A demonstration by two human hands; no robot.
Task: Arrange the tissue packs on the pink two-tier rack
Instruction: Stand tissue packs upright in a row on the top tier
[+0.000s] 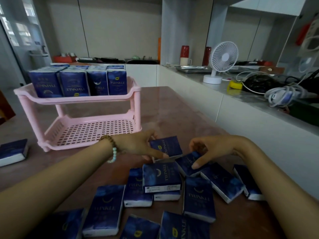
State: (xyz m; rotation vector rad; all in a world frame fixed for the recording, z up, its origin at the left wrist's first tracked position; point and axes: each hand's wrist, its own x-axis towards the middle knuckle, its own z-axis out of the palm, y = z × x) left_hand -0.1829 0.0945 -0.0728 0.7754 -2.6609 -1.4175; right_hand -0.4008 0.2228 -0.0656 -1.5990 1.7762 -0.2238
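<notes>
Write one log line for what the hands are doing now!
left hand: grips tissue pack | right hand: pinches another pack | rack: top full, bottom empty

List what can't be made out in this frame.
- Rows behind the front packs on the top tier: hidden, head view.
- Bottom packs: cut by the frame edge.
- Pack under the right hand: mostly covered.
- Small print on the pack in the left hand: blurred.

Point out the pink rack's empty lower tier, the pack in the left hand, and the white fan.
lower tier (96,131), head view, on its bare perforated floor.
pack in the left hand (168,146), head view, on its blue face.
white fan (224,57), head view, on the grille's hub.
</notes>
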